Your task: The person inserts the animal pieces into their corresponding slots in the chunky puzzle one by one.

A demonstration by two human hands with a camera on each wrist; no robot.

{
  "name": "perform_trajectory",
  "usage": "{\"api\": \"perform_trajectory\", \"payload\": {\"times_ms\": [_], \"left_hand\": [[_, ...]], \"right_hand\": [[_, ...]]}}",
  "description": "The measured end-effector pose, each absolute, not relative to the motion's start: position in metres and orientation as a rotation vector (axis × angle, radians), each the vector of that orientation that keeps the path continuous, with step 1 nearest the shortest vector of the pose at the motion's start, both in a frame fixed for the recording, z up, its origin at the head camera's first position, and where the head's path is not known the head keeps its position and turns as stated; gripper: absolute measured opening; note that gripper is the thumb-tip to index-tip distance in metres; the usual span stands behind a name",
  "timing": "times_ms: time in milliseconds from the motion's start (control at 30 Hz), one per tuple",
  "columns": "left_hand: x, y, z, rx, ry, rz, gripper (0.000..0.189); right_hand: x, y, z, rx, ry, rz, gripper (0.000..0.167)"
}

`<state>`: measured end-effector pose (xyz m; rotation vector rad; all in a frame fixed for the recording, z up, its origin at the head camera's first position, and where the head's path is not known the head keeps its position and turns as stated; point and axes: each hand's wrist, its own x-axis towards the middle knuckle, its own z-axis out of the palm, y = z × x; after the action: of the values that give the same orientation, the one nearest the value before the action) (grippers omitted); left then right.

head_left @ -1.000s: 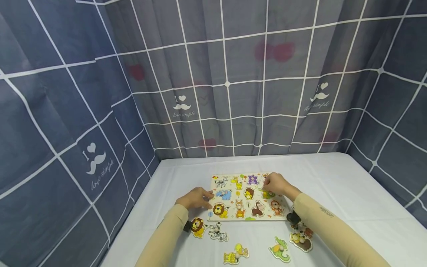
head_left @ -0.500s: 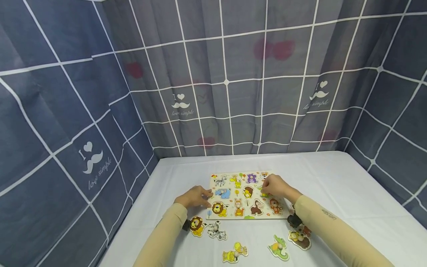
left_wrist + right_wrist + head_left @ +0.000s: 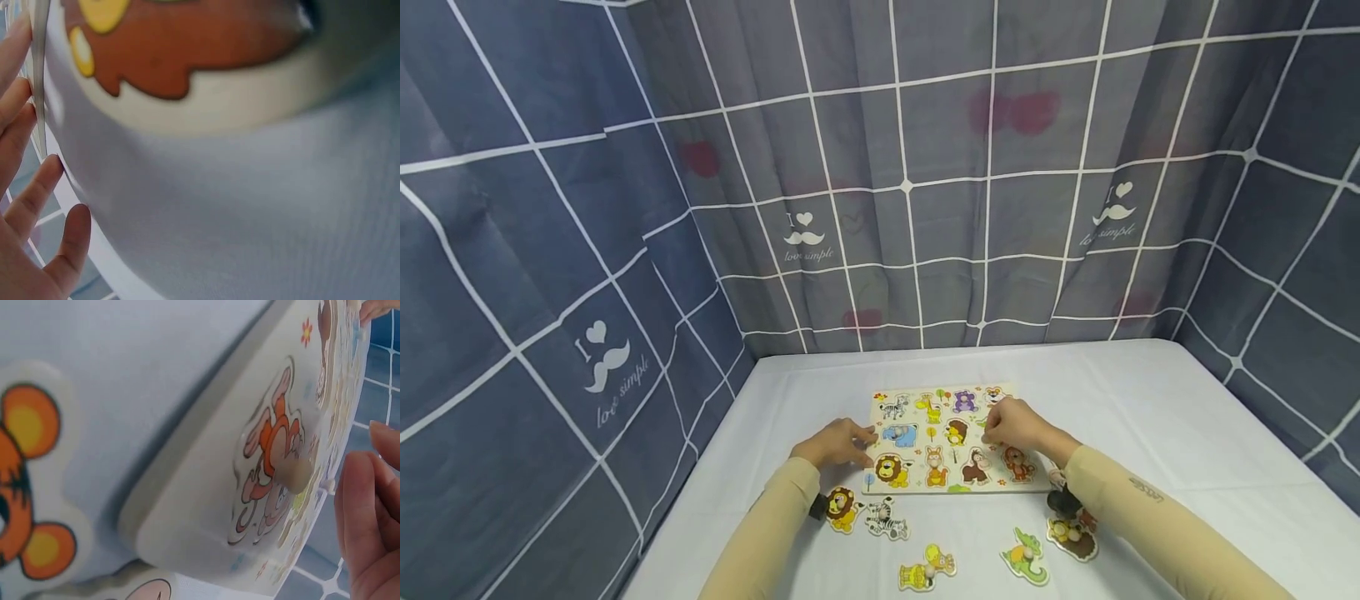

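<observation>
The pale wooden puzzle board (image 3: 955, 457) with animal pictures lies on the table. My left hand (image 3: 835, 443) rests at its left edge, fingers (image 3: 34, 200) fairly straight and spread. Over the board's right part my right hand (image 3: 1018, 423) covers most of the crocodile picture, fingertips drawn together. In the right wrist view those fingers (image 3: 359, 500) are bent close, and what lies between them is hidden. A monkey piece (image 3: 1018, 465) with a round knob (image 3: 295, 475) sits in the board. A loose lion piece (image 3: 842, 510) lies beneath my left wrist.
Loose pieces lie in front of the board: a zebra (image 3: 887, 518), a giraffe (image 3: 927, 569), a crocodile (image 3: 1025, 557) and a hedgehog (image 3: 1072, 538). More pieces sit partly under my right wrist, one with orange ears (image 3: 37, 425). Dark gridded curtains (image 3: 940, 250) surround the white table (image 3: 820, 383).
My right hand has shifted slightly toward me over the crocodile picture, covering more of it. My left hand stays at the board's edge. The loose pieces stay put.
</observation>
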<state>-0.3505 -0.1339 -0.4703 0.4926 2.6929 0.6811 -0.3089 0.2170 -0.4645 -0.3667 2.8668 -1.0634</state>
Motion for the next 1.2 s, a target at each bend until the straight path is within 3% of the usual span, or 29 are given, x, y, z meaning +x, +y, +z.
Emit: {"api": "perform_trajectory", "payload": {"times_ms": [1200], "left_hand": [[-0.352,-0.135,-0.473,0.502,2.684,0.716,0.051]], "right_hand": [[-0.263,0.218,-0.476,-0.684,2.706,-1.022,0.017]]}}
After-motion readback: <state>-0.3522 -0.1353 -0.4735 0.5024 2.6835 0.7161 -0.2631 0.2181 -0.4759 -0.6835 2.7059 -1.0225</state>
